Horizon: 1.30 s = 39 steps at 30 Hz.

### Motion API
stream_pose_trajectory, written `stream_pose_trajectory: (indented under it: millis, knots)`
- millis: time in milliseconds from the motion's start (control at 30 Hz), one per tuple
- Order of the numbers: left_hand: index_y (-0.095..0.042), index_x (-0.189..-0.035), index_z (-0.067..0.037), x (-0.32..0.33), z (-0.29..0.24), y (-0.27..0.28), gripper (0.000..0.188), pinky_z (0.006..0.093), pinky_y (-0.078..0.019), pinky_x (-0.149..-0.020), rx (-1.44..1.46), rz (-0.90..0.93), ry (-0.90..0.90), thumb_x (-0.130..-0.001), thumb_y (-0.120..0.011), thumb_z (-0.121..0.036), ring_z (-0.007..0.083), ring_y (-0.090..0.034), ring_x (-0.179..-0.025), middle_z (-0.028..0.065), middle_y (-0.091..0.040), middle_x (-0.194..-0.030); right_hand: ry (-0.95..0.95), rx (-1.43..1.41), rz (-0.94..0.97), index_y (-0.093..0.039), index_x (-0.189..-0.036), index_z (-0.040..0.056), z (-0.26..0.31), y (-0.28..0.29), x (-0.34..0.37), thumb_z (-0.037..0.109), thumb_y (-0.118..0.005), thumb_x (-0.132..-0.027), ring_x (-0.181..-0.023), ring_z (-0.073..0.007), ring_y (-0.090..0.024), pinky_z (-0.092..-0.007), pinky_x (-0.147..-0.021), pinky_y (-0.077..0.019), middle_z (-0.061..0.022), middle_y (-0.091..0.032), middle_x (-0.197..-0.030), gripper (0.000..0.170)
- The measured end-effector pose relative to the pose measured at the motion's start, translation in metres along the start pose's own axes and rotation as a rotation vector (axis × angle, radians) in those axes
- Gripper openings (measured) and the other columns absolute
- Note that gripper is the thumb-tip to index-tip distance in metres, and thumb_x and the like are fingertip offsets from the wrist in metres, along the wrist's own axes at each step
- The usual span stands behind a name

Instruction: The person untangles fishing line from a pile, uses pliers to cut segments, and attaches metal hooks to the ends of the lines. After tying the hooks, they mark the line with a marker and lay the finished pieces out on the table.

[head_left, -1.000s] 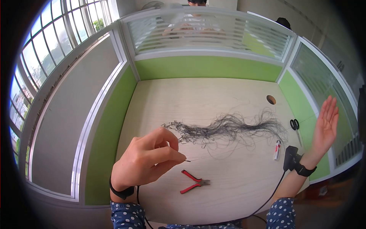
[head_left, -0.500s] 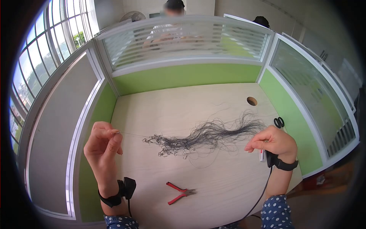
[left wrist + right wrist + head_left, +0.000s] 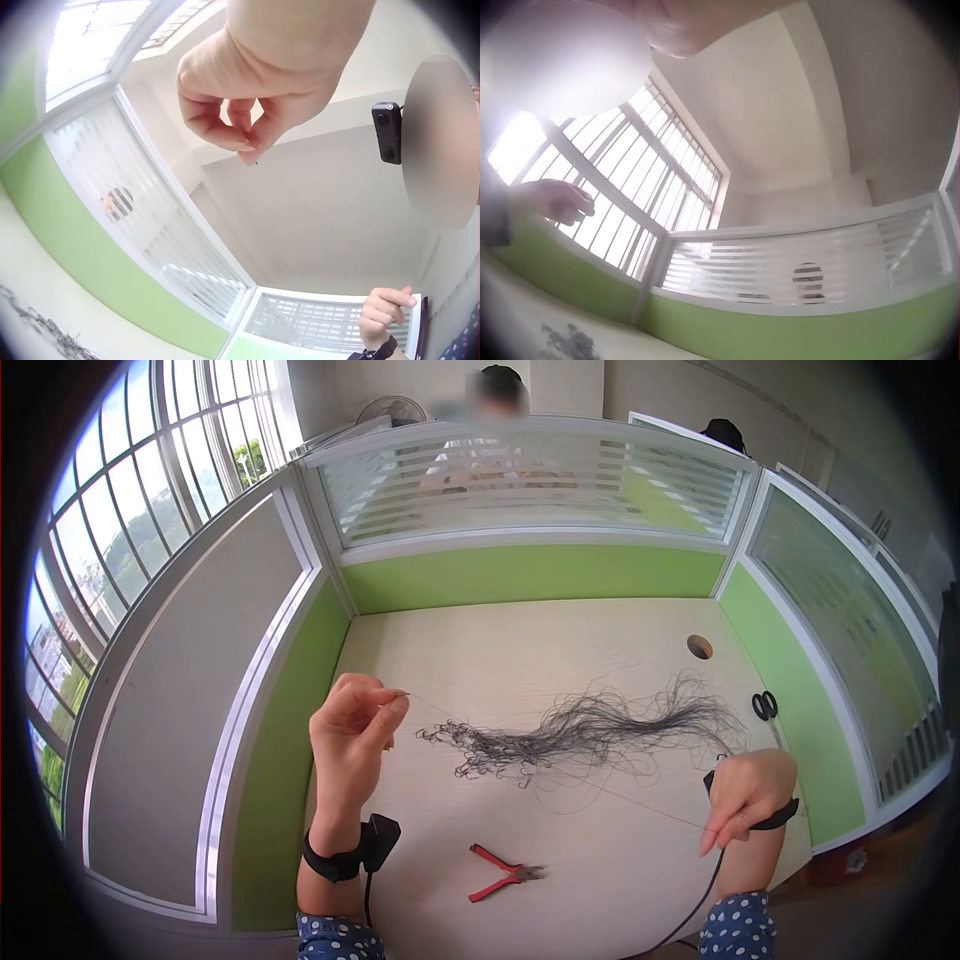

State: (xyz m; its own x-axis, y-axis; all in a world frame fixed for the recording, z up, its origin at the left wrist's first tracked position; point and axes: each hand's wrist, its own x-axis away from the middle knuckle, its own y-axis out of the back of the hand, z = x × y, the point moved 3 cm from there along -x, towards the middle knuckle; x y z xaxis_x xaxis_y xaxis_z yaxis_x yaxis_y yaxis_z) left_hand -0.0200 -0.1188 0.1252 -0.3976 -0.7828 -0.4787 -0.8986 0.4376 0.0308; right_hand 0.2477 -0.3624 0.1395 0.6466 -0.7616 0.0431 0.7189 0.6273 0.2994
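Note:
In the head view my left hand (image 3: 348,745), raised over the left side of the desk, pinches a small dark fishing hook (image 3: 402,693) between thumb and forefinger, most of it hidden. A thin fishing line (image 3: 640,806) stretches from there toward my right hand (image 3: 755,790), which pinches it low at the right. Behind the line lies a bundle of dark hooked lines (image 3: 590,728), its hooks bunched at the left end. The left wrist view shows the left hand (image 3: 266,90) with fingertips together around a tiny dark tip.
Red-handled pliers (image 3: 505,874) lie at the front of the desk (image 3: 600,900). Black-handled scissors (image 3: 765,706) lie by the right partition. A round cable hole (image 3: 699,647) is at the back right. Green partitions (image 3: 530,578) enclose the desk; a person sits beyond.
My left hand has risen and turned upright, still pinching the small piece. The right hand came in from spread open at the far right, took the line and drew it down toward me.

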Motion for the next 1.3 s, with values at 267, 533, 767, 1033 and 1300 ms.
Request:
stream_pose_trajectory:
  millis: [267, 533, 767, 1033, 1300]
  knots:
    - [-0.06, -0.073, 0.001, 0.028, 0.0, -0.041, 0.006, 0.0172, -0.0367, -0.048, -0.357, 0.38, -0.073, -0.073, -0.066, 0.002, 0.0054, -0.047, -0.054, 0.0034, -0.054, -0.079, 1.168, -0.99, -0.294, -0.059, -0.102, 0.0017, 0.03, -0.013, -0.02, 0.024, -0.038, -0.096, -0.085, -0.0279, -0.061, -0.0369, -0.077, -0.0461, -0.0119, -0.065, -0.09, 0.032]
    - [-0.064, -0.076, -0.004, 0.078, -0.036, -0.068, 0.006, 0.0233, -0.0445, -0.047, -0.273, 0.871, -0.18, -0.073, -0.068, -0.001, 0.0113, -0.056, -0.058, 0.0044, -0.055, -0.082, 0.722, -0.029, -1.555, -0.06, -0.098, 0.0005, 0.008, 0.006, -0.014, 0.022, -0.04, -0.095, -0.11, -0.025, -0.051, -0.0393, -0.103, -0.0297, -0.0122, -0.058, -0.113, 0.03]
    - [-0.062, -0.078, 0.0, 0.051, -0.038, -0.043, 0.004, 0.0188, -0.0438, -0.051, 0.078, 0.477, -0.051, -0.076, -0.065, 0.003, 0.0065, -0.054, -0.063, 0.0051, -0.053, -0.083, -0.303, 0.092, -0.48, -0.063, -0.086, -0.001, -0.02, -0.013, -0.057, 0.025, -0.047, -0.092, -0.061, -0.0106, -0.058, -0.0252, -0.063, -0.047, -0.0074, -0.064, -0.07, 0.031]
    - [-0.061, -0.075, 0.0, 0.057, 0.004, -0.066, 0.005, 0.0201, -0.0391, -0.049, -0.124, 0.48, 0.061, -0.077, -0.065, -0.001, 0.0052, -0.047, -0.056, 0.0029, -0.052, -0.081, 0.572, -1.165, -0.312, -0.06, -0.081, -0.0017, -0.011, -0.037, -0.061, 0.03, -0.041, -0.095, -0.044, -0.0099, -0.033, -0.0234, -0.04, -0.0207, -0.0009, -0.046, -0.054, 0.039]
    - [-0.06, -0.075, -0.001, 0.076, 0.009, -0.077, 0.007, 0.019, -0.0398, -0.05, -0.074, 0.656, 0.113, -0.078, -0.066, -0.003, 0.0046, -0.049, -0.059, 0.0024, -0.052, -0.082, 0.271, 0.14, -1.055, -0.06, -0.093, -0.002, -0.021, -0.038, -0.105, 0.01, -0.048, -0.09, -0.088, -0.0229, -0.061, -0.0284, -0.07, -0.0492, -0.0123, -0.062, -0.099, 0.018]
